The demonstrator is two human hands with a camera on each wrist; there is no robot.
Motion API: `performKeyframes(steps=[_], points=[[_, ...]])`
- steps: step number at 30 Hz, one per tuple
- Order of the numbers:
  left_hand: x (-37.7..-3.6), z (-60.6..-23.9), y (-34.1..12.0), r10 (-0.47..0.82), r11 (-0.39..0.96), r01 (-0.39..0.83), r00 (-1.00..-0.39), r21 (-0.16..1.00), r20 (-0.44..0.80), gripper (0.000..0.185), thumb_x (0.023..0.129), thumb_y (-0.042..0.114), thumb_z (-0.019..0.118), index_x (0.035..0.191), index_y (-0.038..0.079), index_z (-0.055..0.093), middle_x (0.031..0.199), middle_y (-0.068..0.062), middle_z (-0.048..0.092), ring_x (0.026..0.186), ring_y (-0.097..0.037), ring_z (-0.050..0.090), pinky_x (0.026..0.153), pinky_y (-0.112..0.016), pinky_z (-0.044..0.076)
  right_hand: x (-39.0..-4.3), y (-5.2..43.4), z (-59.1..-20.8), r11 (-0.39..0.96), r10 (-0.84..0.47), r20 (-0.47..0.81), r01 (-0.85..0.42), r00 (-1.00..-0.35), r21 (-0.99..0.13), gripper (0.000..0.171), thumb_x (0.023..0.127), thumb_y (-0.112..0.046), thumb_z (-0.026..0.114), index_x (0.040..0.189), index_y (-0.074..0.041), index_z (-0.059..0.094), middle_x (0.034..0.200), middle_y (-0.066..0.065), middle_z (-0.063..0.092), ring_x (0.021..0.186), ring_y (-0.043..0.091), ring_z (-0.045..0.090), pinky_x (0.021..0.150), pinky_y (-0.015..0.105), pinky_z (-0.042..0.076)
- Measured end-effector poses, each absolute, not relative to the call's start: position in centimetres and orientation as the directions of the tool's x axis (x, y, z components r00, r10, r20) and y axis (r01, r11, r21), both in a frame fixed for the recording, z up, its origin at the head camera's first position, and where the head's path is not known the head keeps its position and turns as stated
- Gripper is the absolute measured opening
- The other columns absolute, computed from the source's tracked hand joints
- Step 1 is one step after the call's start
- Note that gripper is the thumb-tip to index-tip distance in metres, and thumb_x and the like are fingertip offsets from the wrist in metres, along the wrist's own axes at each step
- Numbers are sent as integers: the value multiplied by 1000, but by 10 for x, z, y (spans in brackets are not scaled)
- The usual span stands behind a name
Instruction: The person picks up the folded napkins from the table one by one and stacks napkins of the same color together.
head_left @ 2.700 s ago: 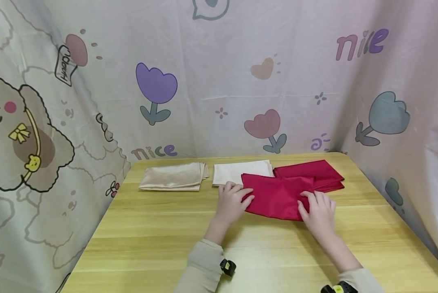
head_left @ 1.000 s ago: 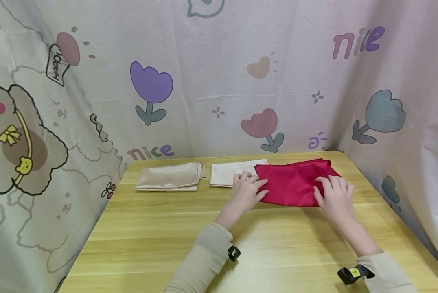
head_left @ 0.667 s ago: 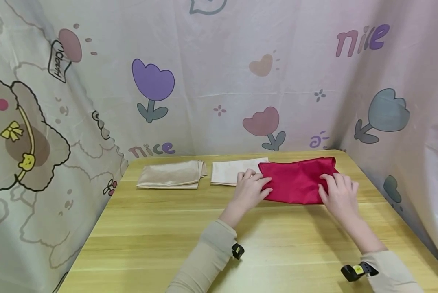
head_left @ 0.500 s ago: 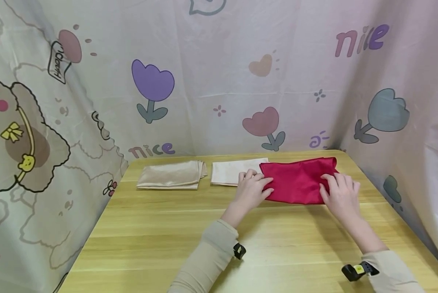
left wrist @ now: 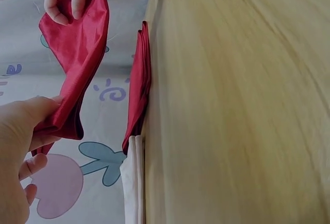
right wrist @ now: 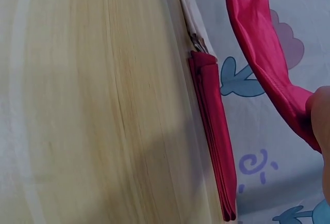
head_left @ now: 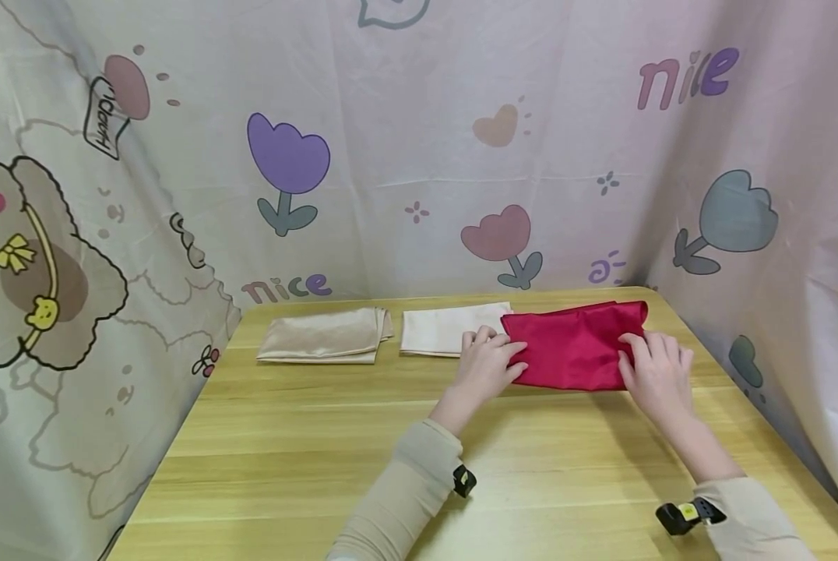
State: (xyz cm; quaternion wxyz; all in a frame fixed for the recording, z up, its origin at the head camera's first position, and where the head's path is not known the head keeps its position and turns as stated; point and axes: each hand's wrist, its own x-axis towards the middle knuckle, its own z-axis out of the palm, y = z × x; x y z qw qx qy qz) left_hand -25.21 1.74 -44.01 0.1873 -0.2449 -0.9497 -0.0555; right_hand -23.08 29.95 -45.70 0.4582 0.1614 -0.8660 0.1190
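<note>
Glossy red cloth [head_left: 573,351], folded, slack, sagging between hands above red stack [left wrist: 138,87] at table [head_left: 335,436] far-right corner. Left hand [head_left: 487,366] pinching left end; right hand [head_left: 657,374] pinching right end. Satin sheen, soft rounded fold. Cream cloth [head_left: 440,331] just left, beige cloth [head_left: 321,336] beyond. Bare wood toward near edge. Stack mostly hidden in head view. Printed curtain [head_left: 419,156] close behind.

Bright, even light (soft shadows); head view's edges bend slightly.
</note>
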Motion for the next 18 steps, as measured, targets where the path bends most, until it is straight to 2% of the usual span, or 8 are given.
performKeyframes(steps=[7, 18], points=[[-253, -445, 24, 419, 883, 467, -823, 38, 384, 37, 99, 51, 64, 133, 39, 70, 127, 16, 72, 116, -13, 51, 92, -37, 36, -235, 301, -457, 912, -178, 851, -407, -494, -46, 21, 88, -2, 64, 107, 5, 64, 100, 31, 60, 94, 52, 50, 74, 59, 29], [-258, -454, 38, 379, 895, 441, -836, 73, 396, 38, 98, 51, 65, 134, 40, 68, 128, 16, 71, 112, -12, 52, 90, -34, 36, -243, 309, -455, 915, -208, 841, -404, -499, -14, 21, 88, -1, 63, 108, 6, 64, 100, 31, 59, 92, 52, 50, 74, 59, 30]])
